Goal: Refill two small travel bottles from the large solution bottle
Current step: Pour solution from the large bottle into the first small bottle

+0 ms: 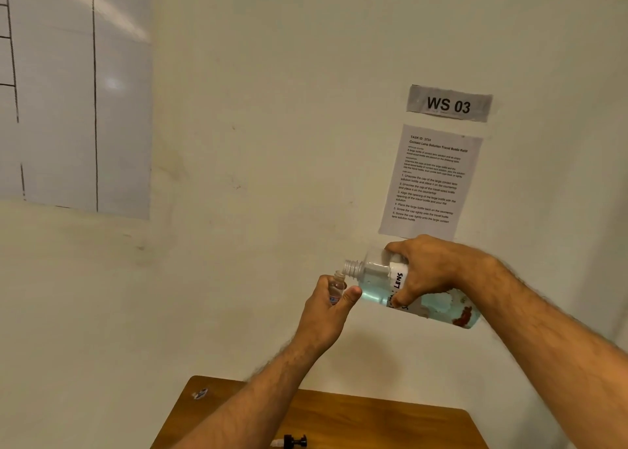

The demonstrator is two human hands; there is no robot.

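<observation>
We see the right hand (430, 271) grasping the large solution bottle (380, 283), tipped on its side in the air, its open neck just beside the mouth of a small travel bottle (337, 287). The left hand (328, 307) grips that small bottle upright, above the wooden tabletop (390, 421), where a small black cap (295, 441) lies.

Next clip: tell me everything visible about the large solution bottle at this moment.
The large solution bottle is clear plastic, partly filled with pale blue liquid that pools along its lower side. Its cap is off, showing a ribbed, threaded neck. A white label carries handwritten black letters reading "LENS"; reddish marks show near its base. It is held in the air before the wall, tipped almost level, neck pointing left at the open mouth of the small travel bottle. The right hand grips it from above. No stream is visible.
</observation>
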